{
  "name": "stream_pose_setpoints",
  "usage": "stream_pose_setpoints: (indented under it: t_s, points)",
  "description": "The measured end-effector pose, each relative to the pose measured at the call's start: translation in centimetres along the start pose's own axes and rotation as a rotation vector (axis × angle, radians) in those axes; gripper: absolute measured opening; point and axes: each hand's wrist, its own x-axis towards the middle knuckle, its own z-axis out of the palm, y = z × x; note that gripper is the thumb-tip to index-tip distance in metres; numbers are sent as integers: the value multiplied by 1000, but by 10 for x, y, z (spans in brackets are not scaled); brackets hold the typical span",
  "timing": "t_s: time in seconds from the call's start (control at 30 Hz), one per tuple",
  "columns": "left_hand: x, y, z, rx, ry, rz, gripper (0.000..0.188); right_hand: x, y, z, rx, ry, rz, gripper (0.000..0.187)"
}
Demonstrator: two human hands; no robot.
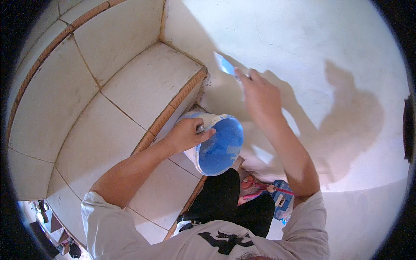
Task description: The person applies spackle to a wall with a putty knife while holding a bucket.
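My left hand (190, 133) is closed on the rim of a plastic bucket (222, 149), thumb over the edge, with a small greyish object partly hidden in its fingers. The bucket tilts toward me. Its inside is blue with whitish smears, and its outer side is pale. Raised to the upper right, my right hand (260, 96) is wrapped round the handle of a putty knife (225, 65). The flat blade points up and left, close to the white wall (303, 39); whether it touches cannot be made out.
Tiled steps (147, 73) with reddish-brown edging (173, 106) rise on the left and meet the wall. Below right, near my dark-trousered legs (221, 195), are a blue box (281, 199) and a pink-red object (255, 185). Several household items stand at the lower left.
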Motion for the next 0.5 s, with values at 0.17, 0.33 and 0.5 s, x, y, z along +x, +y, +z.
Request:
stream_pose_setpoints:
  t_s: [0.17, 0.33, 0.5]
  points:
    - [-1, 5, -2, -13, 10, 1, 54, 8, 4, 6, -3, 70, 58, 45]
    - [-6, 2, -2, -11, 18, -41, 52, -28, 42, -33, -82, -28, 150, 44]
    - [-6, 11, -5, 6, -21, -66, 51, -74, 62, -85, -110, -18, 202, 49]
